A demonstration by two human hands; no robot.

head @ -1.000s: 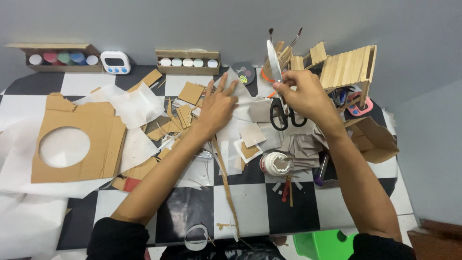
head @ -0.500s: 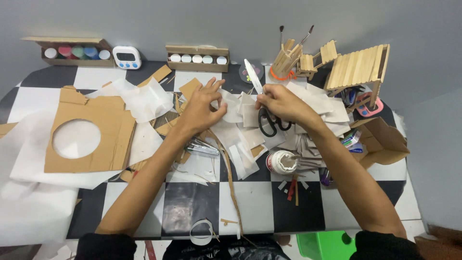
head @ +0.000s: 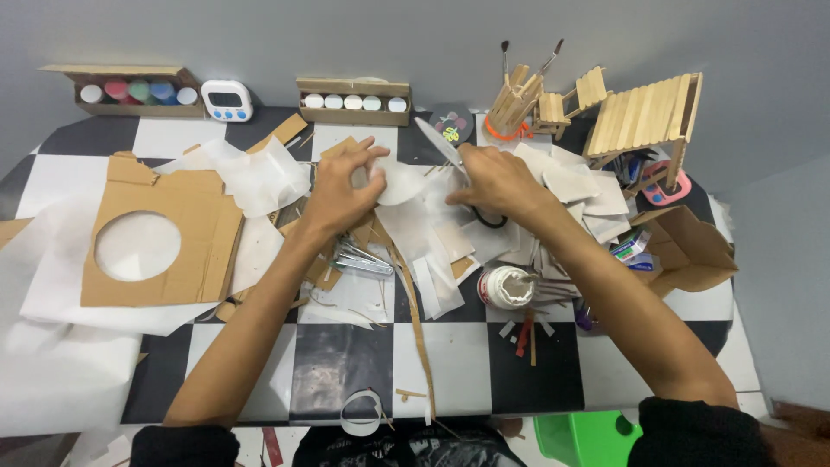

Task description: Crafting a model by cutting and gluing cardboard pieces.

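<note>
Since half a second ago, both hands have stayed over the paper pile; the left hand (head: 339,192) now pinches a curved white paper piece (head: 399,183) with a closed grip. The right hand (head: 497,177) is clenched on one pair of black-handled scissors (head: 445,149), blade up beside the paper. One checkered bench (head: 450,355), one cardboard sheet (head: 160,233) with a round hole, one white glue bottle (head: 506,287), two paint-pot trays.
</note>
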